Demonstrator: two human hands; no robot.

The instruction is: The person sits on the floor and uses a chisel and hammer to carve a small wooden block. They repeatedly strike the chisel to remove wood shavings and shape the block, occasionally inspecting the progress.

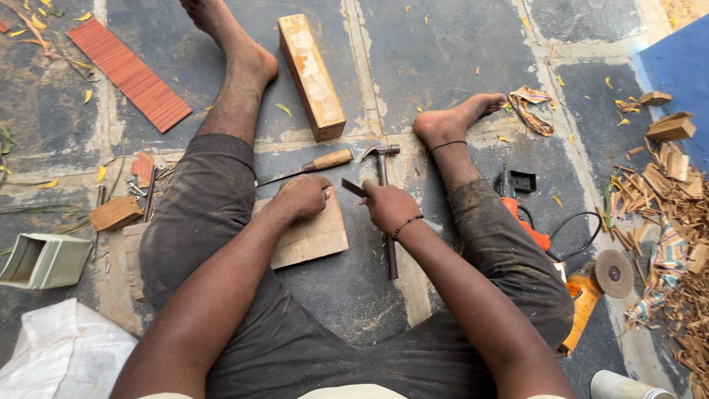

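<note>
Head view, looking down at a person seated on a stone floor with legs spread and feet bare.

Left hand: curled into a loose fist, knuckles pressed on the upper edge of a flat board that lies on the floor between the legs, partly tucked against the left thigh.

Right hand: closed around a small dark tool, whose flat end projects toward the left hand, just above the board's upper right corner. What kind of tool it is cannot be told. A dark bracelet circles the right wrist.

Just beyond the hands: a chisel with a pale wooden handle, lying crosswise, and beside it a claw hammer, head near the chisel, its shaft running back toward the person and passing under the right hand.

Farther off, between the feet: a long wooden block lying at a slight angle.

To the left: a reddish ribbed panel, a small wood block beside scattered nails, a pale rectangular container on its side, and a white sack.

To the right: an orange drill with a black cord, an orange grinder with its disc upward, a striped cloth, and a heap of wood offcuts against a blue surface.
</note>
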